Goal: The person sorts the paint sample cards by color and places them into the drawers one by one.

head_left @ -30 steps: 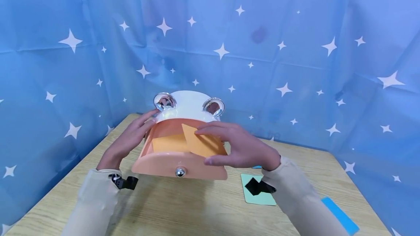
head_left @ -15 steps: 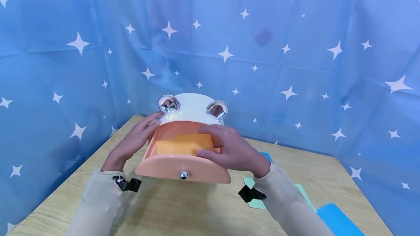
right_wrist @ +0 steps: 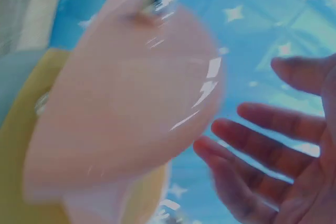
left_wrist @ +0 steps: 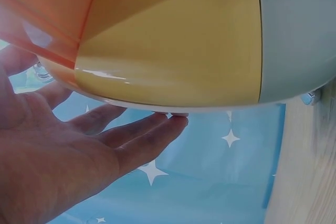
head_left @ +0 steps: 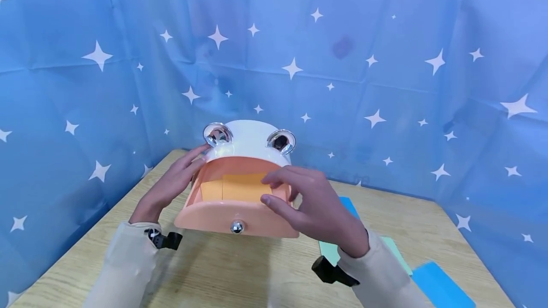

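A small drawer cabinet with a white rounded top (head_left: 250, 138) and two silver round ears stands on the table. Its peach top drawer (head_left: 203, 217), with a silver knob (head_left: 237, 226), is pulled out. Orange cards (head_left: 244, 188) lie inside, overlapping. My left hand (head_left: 171, 184) rests along the cabinet's left side; in the left wrist view its fingertips touch the edge beside the yellow drawer (left_wrist: 173, 40). My right hand (head_left: 317, 201) hovers at the drawer's right end with fingers apart and nothing held. In the right wrist view, a gap separates its fingers (right_wrist: 262, 140) from the drawer front.
On the wooden table (head_left: 227, 274), to the right, lie a blue card (head_left: 443, 285), a green card (head_left: 396, 253) partly under my sleeve, another green card (head_left: 328, 252) and a blue one (head_left: 348, 205) behind my right hand. A blue star-patterned curtain (head_left: 325, 61) surrounds the table.
My right hand has let go of an orange card, which now lies in the drawer over the other one. It has then drawn back slightly to the right. The left hand stays at the cabinet.
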`<move>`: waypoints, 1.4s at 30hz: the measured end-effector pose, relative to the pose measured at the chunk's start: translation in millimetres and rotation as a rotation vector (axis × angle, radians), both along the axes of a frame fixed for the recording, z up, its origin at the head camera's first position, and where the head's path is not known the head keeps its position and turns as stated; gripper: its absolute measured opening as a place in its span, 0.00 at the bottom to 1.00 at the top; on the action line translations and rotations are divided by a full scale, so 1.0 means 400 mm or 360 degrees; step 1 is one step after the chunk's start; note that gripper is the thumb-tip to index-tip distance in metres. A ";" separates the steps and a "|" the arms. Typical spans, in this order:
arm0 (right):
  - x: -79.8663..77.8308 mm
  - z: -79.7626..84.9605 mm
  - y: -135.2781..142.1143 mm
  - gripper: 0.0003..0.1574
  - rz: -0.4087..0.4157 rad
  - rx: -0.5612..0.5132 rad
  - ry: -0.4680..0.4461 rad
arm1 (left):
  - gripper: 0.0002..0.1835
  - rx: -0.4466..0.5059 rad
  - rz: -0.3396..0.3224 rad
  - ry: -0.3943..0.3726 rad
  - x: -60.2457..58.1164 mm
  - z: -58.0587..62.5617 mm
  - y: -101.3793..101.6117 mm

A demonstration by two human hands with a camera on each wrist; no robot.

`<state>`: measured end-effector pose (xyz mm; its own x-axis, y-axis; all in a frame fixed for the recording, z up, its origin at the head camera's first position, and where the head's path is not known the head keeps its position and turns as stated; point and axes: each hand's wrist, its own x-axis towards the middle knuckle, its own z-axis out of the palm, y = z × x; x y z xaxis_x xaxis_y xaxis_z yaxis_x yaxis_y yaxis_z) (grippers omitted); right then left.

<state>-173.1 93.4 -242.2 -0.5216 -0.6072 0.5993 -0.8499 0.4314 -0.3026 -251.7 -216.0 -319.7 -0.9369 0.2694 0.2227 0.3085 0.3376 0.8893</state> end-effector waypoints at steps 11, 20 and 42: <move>0.100 -0.069 -0.053 0.22 0.0102 -0.0008 -0.0033 | 0.32 -0.0010 0.0011 -0.0012 0.007 0.004 -0.001; 0.074 -0.180 -0.118 0.23 -0.0279 0.0231 0.0659 | 0.31 0.0005 0.0006 0.0000 0.004 0.006 -0.008; -0.072 -0.192 -0.150 0.09 -0.0451 -0.0009 0.0751 | 0.30 -0.0036 0.0084 -0.0033 0.008 0.011 0.000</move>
<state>-201.9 33.2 -319.1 -0.3383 -0.4781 0.8105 -0.7445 0.6628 0.0803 -248.4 -216.1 -315.4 -0.9542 0.2246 0.1976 0.2715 0.3732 0.8871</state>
